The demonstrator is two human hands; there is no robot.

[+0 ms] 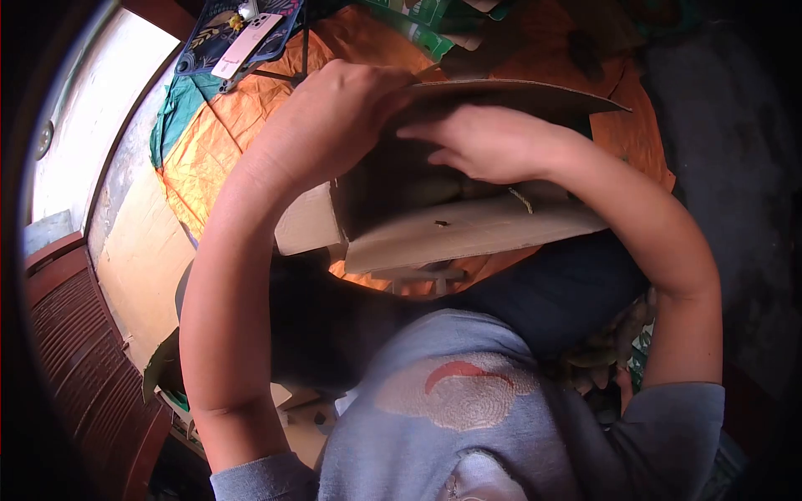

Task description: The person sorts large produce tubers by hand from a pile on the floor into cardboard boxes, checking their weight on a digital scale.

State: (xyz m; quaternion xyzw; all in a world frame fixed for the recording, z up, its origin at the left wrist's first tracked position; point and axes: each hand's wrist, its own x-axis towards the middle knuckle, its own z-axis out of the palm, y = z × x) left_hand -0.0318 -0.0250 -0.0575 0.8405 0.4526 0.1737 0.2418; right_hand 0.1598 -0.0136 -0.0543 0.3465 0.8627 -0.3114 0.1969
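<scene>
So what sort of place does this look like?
Probably a room in a home or small workshop, though I can't be sure: there's an open cardboard box, crumpled orange sheeting and slatted brown woodwork.

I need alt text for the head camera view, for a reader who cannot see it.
A seated person's bare hands are at an open box: the left hand is at the raised far flap, the right hand is over the dark inside, fingers apart. Beyond the box are an orange sheet and, at upper left, a pink phone.
</scene>
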